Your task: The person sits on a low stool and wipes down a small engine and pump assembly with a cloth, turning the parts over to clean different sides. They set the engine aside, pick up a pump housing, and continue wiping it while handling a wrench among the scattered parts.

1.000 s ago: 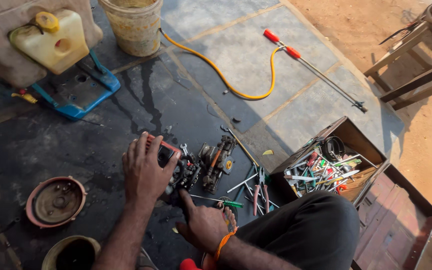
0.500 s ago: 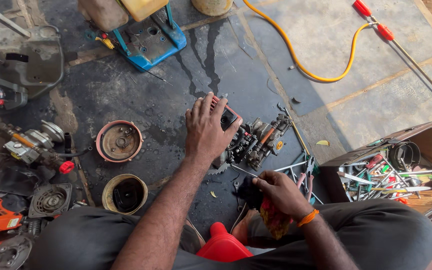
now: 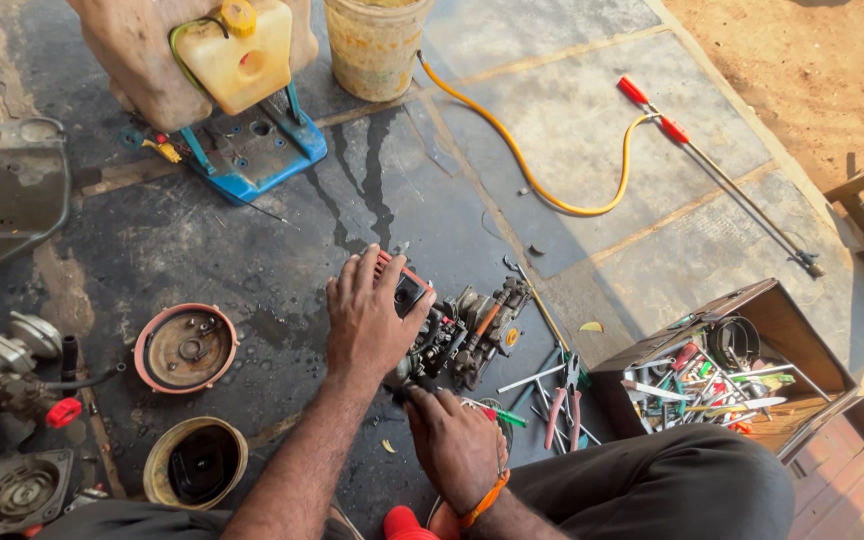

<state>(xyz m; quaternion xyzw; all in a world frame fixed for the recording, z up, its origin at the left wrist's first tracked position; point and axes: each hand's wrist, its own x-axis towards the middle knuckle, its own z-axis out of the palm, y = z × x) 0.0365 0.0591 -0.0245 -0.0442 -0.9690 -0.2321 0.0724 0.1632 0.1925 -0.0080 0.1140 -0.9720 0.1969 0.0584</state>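
Observation:
A small oily engine part [image 3: 467, 330] with black, red and metal pieces lies on the dark, stained floor in front of me. My left hand [image 3: 370, 315] rests flat on top of its left end, fingers spread, pressing it down. My right hand [image 3: 455, 445], with an orange band at the wrist, is closed around a dark tool handle at the part's near side; the tool's tip is hidden under my hands. Loose pliers and screwdrivers [image 3: 552, 395] lie just right of the part.
An open wooden toolbox [image 3: 752, 365] full of tools stands at the right. A round reddish cover [image 3: 187, 348] and a yellow-rimmed cup [image 3: 197, 462] lie left. Behind are a blue-framed machine with yellow tank [image 3: 247, 95], a bucket [image 3: 377, 45] and a yellow hose with lance [image 3: 592, 170].
The view has swung between frames. My left hand stays on the engine part. My right hand has moved closer in, up against the part's near side.

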